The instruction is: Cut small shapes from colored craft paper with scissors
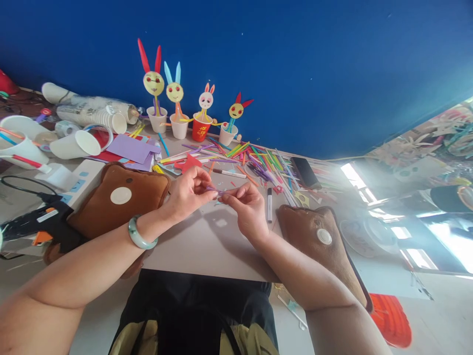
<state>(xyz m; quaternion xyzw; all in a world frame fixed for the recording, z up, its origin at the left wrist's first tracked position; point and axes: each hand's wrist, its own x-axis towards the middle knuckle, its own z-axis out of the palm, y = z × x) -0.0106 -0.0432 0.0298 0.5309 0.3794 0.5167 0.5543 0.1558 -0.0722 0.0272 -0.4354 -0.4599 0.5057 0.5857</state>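
Note:
Over the middle of the table [177,256], my left hand [189,193] and my right hand [248,206] face each other. Their fingertips pinch a short, thin purple strip [213,189], partly covered by the fingers; its material is too small to make out. Just beyond my hands lie a red paper piece [189,161], a marker [229,173] and small scraps. A second dark marker [269,204] rests to the right of my right hand. Brown cushions lie on both sides, the left one [144,190] near my left wrist and the right one [308,231] near my right forearm.
Several bunny figures [175,92] stand in cups along the blue wall [277,64]. Coloured sticks [271,165] and a phone [306,172] lie at the back right. On the left are a glue gun [46,217], white cups [76,144] and purple paper [131,148].

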